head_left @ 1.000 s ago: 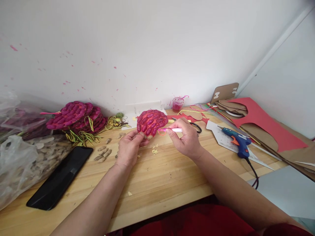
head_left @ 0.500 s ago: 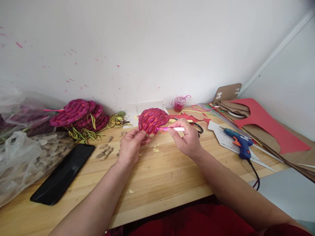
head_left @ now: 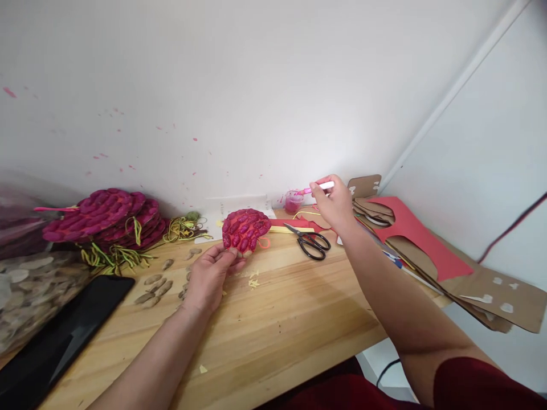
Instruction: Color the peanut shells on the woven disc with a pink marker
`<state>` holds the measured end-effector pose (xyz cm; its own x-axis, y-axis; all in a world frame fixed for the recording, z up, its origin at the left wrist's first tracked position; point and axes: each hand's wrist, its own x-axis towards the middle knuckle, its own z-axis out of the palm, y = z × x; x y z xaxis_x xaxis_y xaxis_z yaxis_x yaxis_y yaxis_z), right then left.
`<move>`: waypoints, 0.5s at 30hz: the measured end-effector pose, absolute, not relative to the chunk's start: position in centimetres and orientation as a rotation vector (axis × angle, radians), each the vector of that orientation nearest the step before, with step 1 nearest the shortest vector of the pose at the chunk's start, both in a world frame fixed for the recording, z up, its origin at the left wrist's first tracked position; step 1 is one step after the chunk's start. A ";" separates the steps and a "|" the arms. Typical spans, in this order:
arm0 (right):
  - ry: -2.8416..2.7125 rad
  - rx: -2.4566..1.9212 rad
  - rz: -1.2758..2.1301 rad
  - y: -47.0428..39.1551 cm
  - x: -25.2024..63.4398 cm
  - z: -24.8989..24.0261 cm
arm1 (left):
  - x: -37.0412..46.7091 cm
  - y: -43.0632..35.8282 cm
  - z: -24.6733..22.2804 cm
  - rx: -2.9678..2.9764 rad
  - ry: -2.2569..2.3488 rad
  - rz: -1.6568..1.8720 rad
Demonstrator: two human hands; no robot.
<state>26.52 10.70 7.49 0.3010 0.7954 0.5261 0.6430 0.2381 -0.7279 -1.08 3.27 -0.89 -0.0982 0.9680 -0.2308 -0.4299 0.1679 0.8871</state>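
Note:
Between the thumb and fingers of my left hand (head_left: pixel 211 276) is the lower edge of a round red disc (head_left: pixel 245 228) covered with magenta-painted peanuts. A few peanuts at that edge look unpainted, and a small orange loop (head_left: pixel 264 243) sticks out on its right. My right hand (head_left: pixel 335 202) grips a white-handled paintbrush (head_left: pixel 322 187), its pink end at the mouth of a small clear cup of pink paint (head_left: pixel 293 201) by the wall. Whether the tip touches the paint I cannot tell.
Black-handled scissors (head_left: pixel 314 242) lie right of the disc. Painted discs (head_left: pixel 106 216) are stacked at left, near loose peanuts (head_left: pixel 156 287), a black phone (head_left: pixel 64 341) and a plastic bag of peanuts (head_left: pixel 38 290). Cut red card (head_left: pixel 421 236) and cardboard (head_left: pixel 508 290) lie at right.
My right hand has moved the paintbrush from the disc up and away to the paint cup. My left hand still holds the disc. The scissors are now uncovered, and the view has shifted.

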 end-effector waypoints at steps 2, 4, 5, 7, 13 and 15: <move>-1.480 -1.678 0.065 12.8 27.1 8.6 | -1.1 3.2 -0.9 0.661 1.075 1.333; -1.566 -1.875 -0.004 14.6 27.1 8.8 | -1.1 3.3 -0.9 0.654 1.074 1.343; -1.597 -1.932 -0.011 15.4 27.0 8.7 | -1.1 3.3 -0.8 0.651 1.072 1.348; -1.647 -2.001 -0.002 16.6 26.7 8.2 | -1.1 3.3 -0.8 0.643 1.071 1.352; -1.746 -2.143 0.010 18.6 25.9 6.8 | -1.0 3.3 -0.7 0.623 1.056 1.364; -1.772 -2.169 0.004 19.0 25.8 6.6 | -1.0 3.3 -0.6 0.617 1.051 1.369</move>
